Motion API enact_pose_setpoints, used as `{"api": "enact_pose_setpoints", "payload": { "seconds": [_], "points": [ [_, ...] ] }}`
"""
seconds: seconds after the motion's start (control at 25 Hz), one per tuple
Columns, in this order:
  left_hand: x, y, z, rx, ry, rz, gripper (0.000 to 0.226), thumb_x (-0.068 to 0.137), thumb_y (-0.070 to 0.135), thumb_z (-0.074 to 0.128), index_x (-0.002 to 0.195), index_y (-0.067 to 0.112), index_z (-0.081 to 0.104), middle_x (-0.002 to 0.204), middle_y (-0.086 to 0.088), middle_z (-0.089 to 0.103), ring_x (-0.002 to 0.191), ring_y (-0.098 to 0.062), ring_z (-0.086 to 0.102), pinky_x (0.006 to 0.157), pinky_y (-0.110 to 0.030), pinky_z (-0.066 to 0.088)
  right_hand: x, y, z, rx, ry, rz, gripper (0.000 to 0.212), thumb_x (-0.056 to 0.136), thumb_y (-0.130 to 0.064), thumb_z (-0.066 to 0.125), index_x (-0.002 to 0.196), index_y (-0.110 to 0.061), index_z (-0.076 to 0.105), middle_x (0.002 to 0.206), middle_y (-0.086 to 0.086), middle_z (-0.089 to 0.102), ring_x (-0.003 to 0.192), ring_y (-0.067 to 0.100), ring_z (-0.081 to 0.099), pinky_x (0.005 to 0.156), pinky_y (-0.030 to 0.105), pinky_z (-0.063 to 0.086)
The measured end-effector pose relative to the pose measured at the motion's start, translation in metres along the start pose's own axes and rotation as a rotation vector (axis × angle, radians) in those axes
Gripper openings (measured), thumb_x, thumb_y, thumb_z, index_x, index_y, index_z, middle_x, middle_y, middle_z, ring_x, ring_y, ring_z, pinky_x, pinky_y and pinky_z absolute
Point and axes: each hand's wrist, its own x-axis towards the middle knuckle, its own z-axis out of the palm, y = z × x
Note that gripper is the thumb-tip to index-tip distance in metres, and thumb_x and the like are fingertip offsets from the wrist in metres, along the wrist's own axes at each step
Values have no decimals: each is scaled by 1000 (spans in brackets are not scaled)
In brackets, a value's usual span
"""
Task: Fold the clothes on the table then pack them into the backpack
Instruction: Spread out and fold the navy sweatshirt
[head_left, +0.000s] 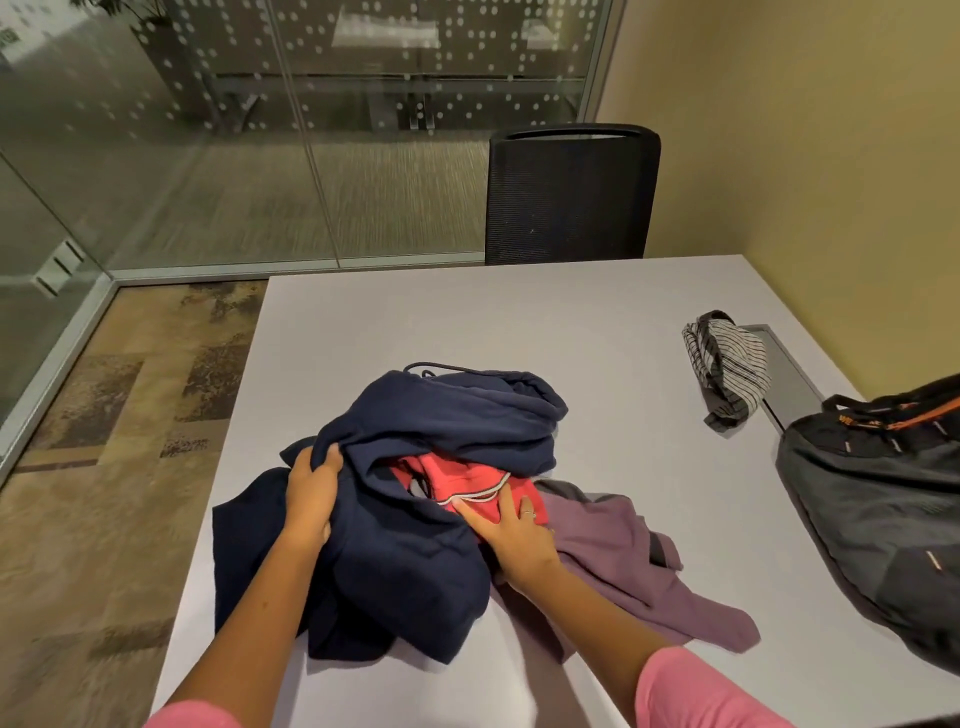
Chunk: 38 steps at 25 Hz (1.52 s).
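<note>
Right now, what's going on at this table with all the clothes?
A person is sorting an unfolded pile of clothes on the table. The left hand grips the navy hoodie, while the right hand rests flat on the red garment beneath it. A purple top lies crumpled beside them. A striped garment sits apart, farther right, and the backpack waits at the right edge. Nothing looks folded or packed yet.
</note>
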Motion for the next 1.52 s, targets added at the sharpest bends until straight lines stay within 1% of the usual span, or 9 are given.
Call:
{"api": "enact_pose_setpoints", "payload": {
  "seconds": [0.12,0.24,0.44,0.64,0.76,0.92,1.12,1.28,1.52],
  "points": [
    [1,-7,-11,210,-15,51,30,100,35,45,126,20,53,112,-3,57,104,-26,54,86,-40,45,14,2,2,-41,-45,92,73,94,-26,56,145,-53,11,154,18,5,140,49,9,97,63,39],
    [7,-14,-17,265,-30,58,36,100,38,44,132,22,50,119,-5,57,112,-30,54,91,-42,45,25,6,4,-87,45,52,53,100,-20,39,146,-41,25,141,21,29,128,44,33,96,54,44],
    [6,-12,-12,186,54,51,35,100,37,45,130,22,51,118,-4,56,109,-29,53,88,-41,45,16,32,5,20,274,-80,47,94,-13,45,140,-21,41,117,19,50,102,40,56,80,45,49],
    [13,-1,-4,-3,134,49,26,96,38,52,116,23,59,117,-4,61,106,-27,57,93,-44,48,-10,73,-50,395,592,-32,35,88,-28,45,121,-28,55,114,-10,56,98,10,56,83,24,43],
    [12,3,-1,124,86,115,20,95,39,54,102,21,58,104,-6,62,96,-26,58,82,-39,48,-20,108,-102,352,906,7,43,71,-20,52,113,-17,58,112,10,57,98,27,55,84,28,40],
    [6,6,14,316,-21,219,16,95,39,55,100,23,55,101,-1,59,93,-21,57,76,-32,45,-24,144,-172,353,1135,147,44,62,-1,56,105,-8,64,107,17,58,98,27,52,83,27,37],
    [-9,15,51,380,-125,304,18,97,30,52,79,30,49,86,1,59,78,-17,57,63,-24,45,-20,180,-238,358,1244,196,41,67,3,52,103,-9,65,102,17,61,92,29,55,76,28,38],
    [-7,6,72,324,-30,259,26,97,30,50,88,7,56,90,-14,58,76,-19,55,67,-35,45,-14,221,-284,375,1359,273,41,69,-4,43,103,-11,65,99,20,63,89,35,55,76,37,39],
    [1,-6,96,344,23,224,19,98,35,47,95,16,53,102,-6,50,83,-21,55,72,-35,42,-17,287,-366,352,1502,524,46,74,-15,35,110,-21,62,111,16,61,99,32,53,85,35,38]
  ]
}}
